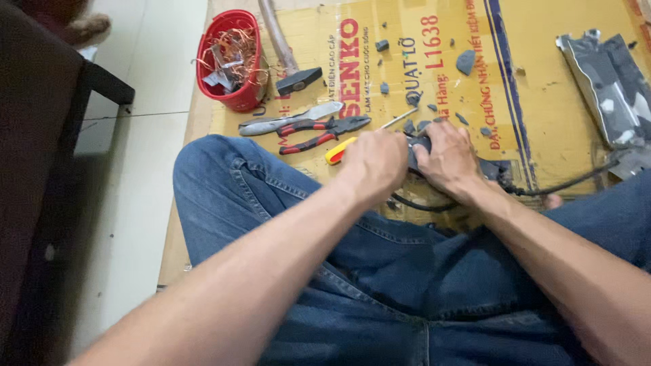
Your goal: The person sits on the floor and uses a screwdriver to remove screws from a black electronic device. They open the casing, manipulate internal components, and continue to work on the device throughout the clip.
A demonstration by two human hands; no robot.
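My left hand [375, 161] is closed around a screwdriver with a yellow and red handle [337, 151]; its thin metal shaft [398, 118] sticks out past the fist. My right hand [446, 157] grips a dark plastic device [419, 150] between the two hands, mostly hidden by my fingers. A black cable [563, 184] runs from the device off to the right. Both hands rest above my knees in blue jeans, over a flattened yellow cardboard sheet [542, 102].
Red-handled pliers [319, 133], a grey knife-like tool [288, 119] and a hammer [293, 71] lie on the cardboard. A red basket of copper wire scraps [230, 57] stands at the back left. Dark plastic fragments [465, 62] lie scattered; a grey casing [610, 81] sits right.
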